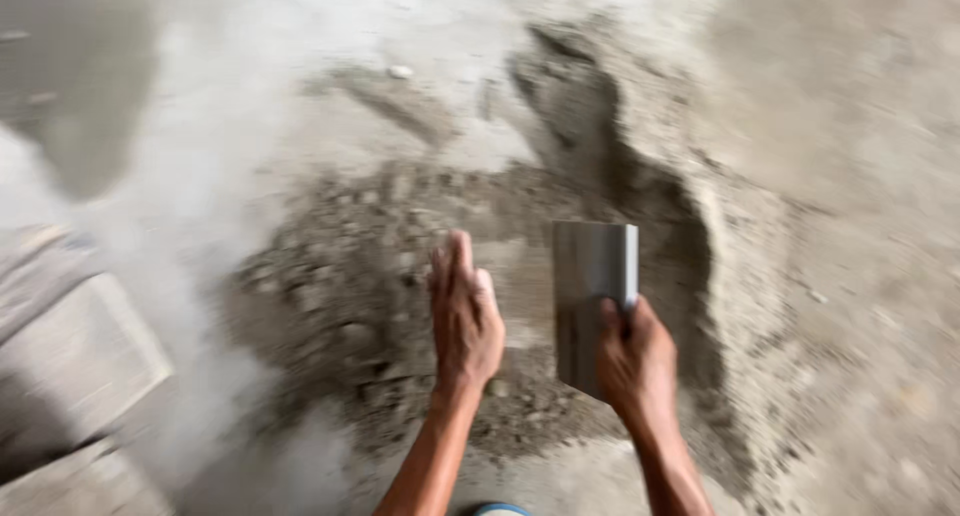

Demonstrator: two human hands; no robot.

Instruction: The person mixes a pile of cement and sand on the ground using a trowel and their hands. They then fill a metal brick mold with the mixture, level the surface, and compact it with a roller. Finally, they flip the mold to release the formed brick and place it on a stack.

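Right hand (636, 361) grips a steel trowel (592, 301); left hand (463, 316), fingers straight together, hovers at 9 o'clock over the mortar pile (340, 296), mixing underway; scooping seems next.

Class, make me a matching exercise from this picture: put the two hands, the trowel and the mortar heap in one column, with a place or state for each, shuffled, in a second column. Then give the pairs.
Things:
1. left hand
2. right hand
3. steel trowel
4. mortar heap

Places or states:
A. lies crumbly and grey on the floor
B. flat and open, fingers together, holding nothing
C. held upright, blade facing the camera
D. closed around a handle

Pairs: 1-B, 2-D, 3-C, 4-A
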